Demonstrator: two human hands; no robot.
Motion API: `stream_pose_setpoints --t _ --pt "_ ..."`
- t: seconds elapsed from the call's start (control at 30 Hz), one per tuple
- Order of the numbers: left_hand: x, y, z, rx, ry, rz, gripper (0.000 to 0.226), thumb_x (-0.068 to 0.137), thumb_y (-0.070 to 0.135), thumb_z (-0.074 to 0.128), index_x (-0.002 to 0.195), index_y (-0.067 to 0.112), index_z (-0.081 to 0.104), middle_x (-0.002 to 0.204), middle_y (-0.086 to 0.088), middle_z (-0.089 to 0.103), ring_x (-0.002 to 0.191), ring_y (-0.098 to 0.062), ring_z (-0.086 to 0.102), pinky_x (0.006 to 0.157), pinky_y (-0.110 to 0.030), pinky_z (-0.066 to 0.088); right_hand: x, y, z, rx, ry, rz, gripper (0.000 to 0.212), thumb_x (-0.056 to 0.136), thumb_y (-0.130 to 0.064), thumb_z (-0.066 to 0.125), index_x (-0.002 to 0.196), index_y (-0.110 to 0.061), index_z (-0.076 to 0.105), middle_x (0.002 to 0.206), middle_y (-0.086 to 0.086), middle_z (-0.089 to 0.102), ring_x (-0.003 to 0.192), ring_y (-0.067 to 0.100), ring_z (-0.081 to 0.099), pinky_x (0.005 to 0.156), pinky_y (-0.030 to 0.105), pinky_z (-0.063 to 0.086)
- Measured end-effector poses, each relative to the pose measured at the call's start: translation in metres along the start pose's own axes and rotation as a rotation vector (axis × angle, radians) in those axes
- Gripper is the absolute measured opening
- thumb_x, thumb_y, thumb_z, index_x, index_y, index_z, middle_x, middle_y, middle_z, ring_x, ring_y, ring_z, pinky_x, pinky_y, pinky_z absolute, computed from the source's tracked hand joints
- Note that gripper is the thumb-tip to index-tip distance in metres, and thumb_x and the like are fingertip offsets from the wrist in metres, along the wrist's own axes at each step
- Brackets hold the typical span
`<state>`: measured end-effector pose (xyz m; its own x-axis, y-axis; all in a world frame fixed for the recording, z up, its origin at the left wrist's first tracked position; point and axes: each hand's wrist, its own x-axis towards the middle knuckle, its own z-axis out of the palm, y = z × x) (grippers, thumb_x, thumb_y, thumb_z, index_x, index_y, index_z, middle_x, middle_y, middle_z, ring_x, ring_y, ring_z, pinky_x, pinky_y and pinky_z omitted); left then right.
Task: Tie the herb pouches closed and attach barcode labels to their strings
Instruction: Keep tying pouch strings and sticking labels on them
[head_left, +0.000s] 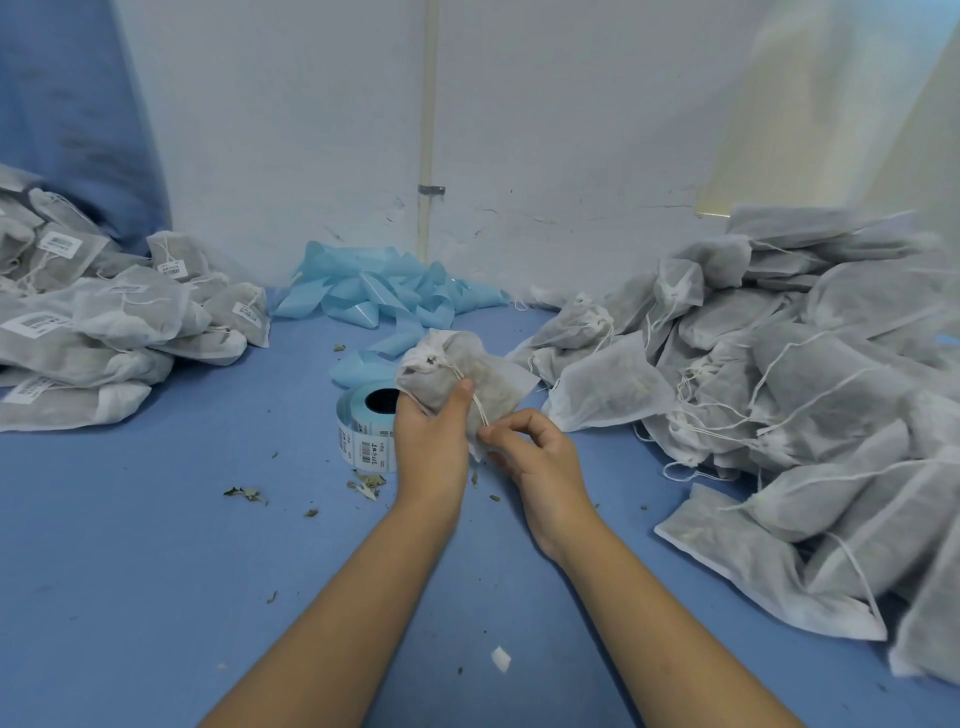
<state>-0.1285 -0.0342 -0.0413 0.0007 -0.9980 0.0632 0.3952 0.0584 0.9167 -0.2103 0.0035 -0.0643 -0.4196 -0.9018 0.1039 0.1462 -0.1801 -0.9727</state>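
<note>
Over the label roll (366, 415), left hand (428, 436) grips the pouch (457, 374), right hand (540, 457) pinches its string (479, 410); a hard tug might snap it.

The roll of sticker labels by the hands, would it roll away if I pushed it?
Probably not: the round roll of white barcode labels seems to lie flat on the blue table, hole upward, so it would likely slide. Set on edge, it could roll. Its loose tail might drag.

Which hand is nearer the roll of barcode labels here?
Left. The left hand, gripping the pouch, sits right beside the label roll, overlapping its edge. The right hand, pinching the string, is farther away.
</note>
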Motion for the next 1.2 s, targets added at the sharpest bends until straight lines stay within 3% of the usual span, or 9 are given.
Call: stream_pose_setpoints --t 0.23,0.3,0.47,0.63,0.8,0.9,0.97,1.1,1.2 --pt "0.002 0.001 -0.011 0.163 0.027 0.237 0.018 0.089 0.007 0.059 0.107 0.01 0.058 0.097 0.002 0.065 0.091 -0.011 0.061 0.08 -0.02 0.047 0.002 0.002 0.0 -0.056 0.036 -0.014 0.016 0.083 0.0 0.058 0.075 -0.013 0.06 0.083 0.003 0.062 0.078 0.017 0.058 0.077 0.03 0.047" --pt "0.001 -0.002 -0.016 0.285 0.104 0.317 0.008 0.086 0.007 0.056 0.088 0.014 0.057 0.083 0.004 0.059 0.077 -0.011 0.054 0.065 -0.017 0.041 0.003 0.004 0.0 -0.116 0.093 0.014 0.015 0.083 0.001 0.055 0.086 -0.012 0.06 0.081 0.005 0.061 0.07 0.015 0.058 0.074 0.03 0.047" --pt "-0.002 -0.008 -0.025 0.537 0.158 0.4 0.034 0.083 0.006 0.051 0.058 0.022 0.034 0.064 0.003 0.042 0.058 -0.009 0.039 0.055 -0.025 0.025 0.004 0.006 0.0 -0.147 0.089 0.037 0.021 0.084 0.004 0.046 0.093 -0.009 0.061 0.066 0.002 0.063 0.056 0.012 0.06 0.054 0.02 0.047" --pt "-0.003 -0.017 -0.027 0.641 0.044 0.346 0.036 0.081 0.008 0.051 0.055 0.02 0.03 0.056 0.004 0.038 0.054 -0.015 0.035 0.052 -0.031 0.026 0.004 0.005 0.0 -0.147 0.086 0.03 0.021 0.084 0.005 0.046 0.091 -0.009 0.06 0.077 0.006 0.065 0.054 0.007 0.061 0.053 0.017 0.048" --pt "-0.003 -0.017 -0.025 0.632 -0.085 0.349 0.033 0.081 0.002 0.054 0.057 0.02 0.04 0.059 0.007 0.044 0.054 -0.007 0.042 0.049 -0.017 0.031 0.004 0.006 0.001 -0.174 0.154 -0.02 0.027 0.086 0.004 0.048 0.098 -0.017 0.059 0.107 0.002 0.065 0.084 0.017 0.063 0.073 0.028 0.051" --pt "-0.006 -0.011 -0.024 0.495 -0.273 0.358 0.032 0.079 -0.009 0.053 0.081 0.022 0.062 0.083 0.014 0.061 0.075 0.007 0.056 0.067 -0.005 0.039 0.007 0.004 -0.001 -0.067 0.203 0.022 0.024 0.091 -0.003 0.048 0.11 -0.016 0.055 0.101 -0.001 0.063 0.078 0.01 0.06 0.062 0.015 0.048" --pt "-0.006 -0.007 -0.024 0.409 -0.365 0.349 0.043 0.075 -0.017 0.05 0.09 0.021 0.065 0.092 0.014 0.064 0.082 0.01 0.057 0.074 -0.005 0.041 0.009 0.0 -0.003 0.045 0.181 0.105 0.028 0.094 -0.009 0.05 0.121 -0.015 0.048 0.094 0.002 0.062 0.073 0.011 0.058 0.061 0.018 0.048" --pt "-0.005 -0.007 -0.026 0.355 -0.434 0.291 0.047 0.071 -0.02 0.047 0.076 0.024 0.063 0.073 0.021 0.064 0.069 0.009 0.057 0.064 -0.005 0.041 0.011 -0.004 -0.008 0.289 0.147 0.176 0.038 0.092 0.001 0.053 0.126 -0.012 0.043 0.09 0.011 0.062 0.079 0.021 0.06 0.074 0.032 0.049" --pt "-0.007 -0.006 -0.025 0.361 -0.444 0.321 0.033 0.068 -0.005 0.05 0.075 0.025 0.061 0.073 0.027 0.063 0.071 0.008 0.056 0.064 -0.005 0.04 0.01 -0.005 -0.009 0.363 0.166 0.161 0.041 0.09 0.01 0.051 0.124 -0.012 0.044 0.087 0.009 0.063 0.077 0.021 0.061 0.075 0.033 0.051"
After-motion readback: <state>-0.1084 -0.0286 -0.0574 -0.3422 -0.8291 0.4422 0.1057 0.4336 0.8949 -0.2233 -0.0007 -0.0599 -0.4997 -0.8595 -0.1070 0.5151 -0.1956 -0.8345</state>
